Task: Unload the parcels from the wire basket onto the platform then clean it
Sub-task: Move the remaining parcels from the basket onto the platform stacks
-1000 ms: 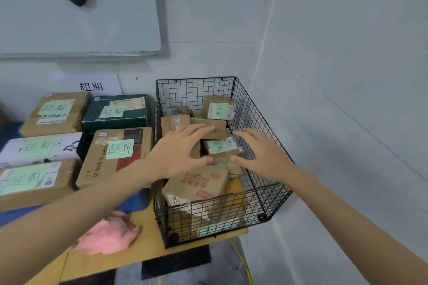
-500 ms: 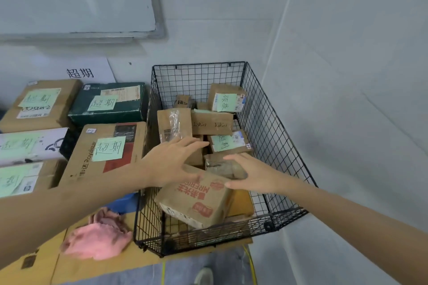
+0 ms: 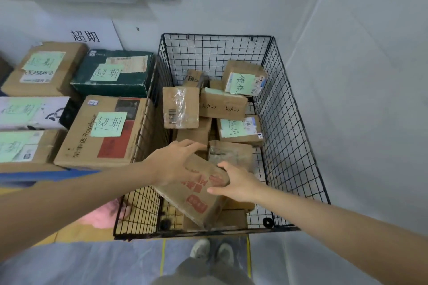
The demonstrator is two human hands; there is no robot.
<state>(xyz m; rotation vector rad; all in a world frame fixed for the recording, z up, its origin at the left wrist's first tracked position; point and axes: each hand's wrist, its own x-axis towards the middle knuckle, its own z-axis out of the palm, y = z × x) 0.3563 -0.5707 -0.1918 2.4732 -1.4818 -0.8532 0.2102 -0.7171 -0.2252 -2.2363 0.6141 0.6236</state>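
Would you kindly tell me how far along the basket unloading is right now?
Done: nothing I can confirm; boxes sit beside the wire basket, origin unclear. In hand: the left hand rests on and the right hand grips the red-printed parcel inside the basket. Left: that parcel, at least six more, then cleaning; the pink cloth lies untouched.

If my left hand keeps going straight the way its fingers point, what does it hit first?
Most likely the scuffed, tape-wrapped brown parcel just beyond the fingers of the left hand, inside the black wire basket; depth is unclear, so it may pass just above it.
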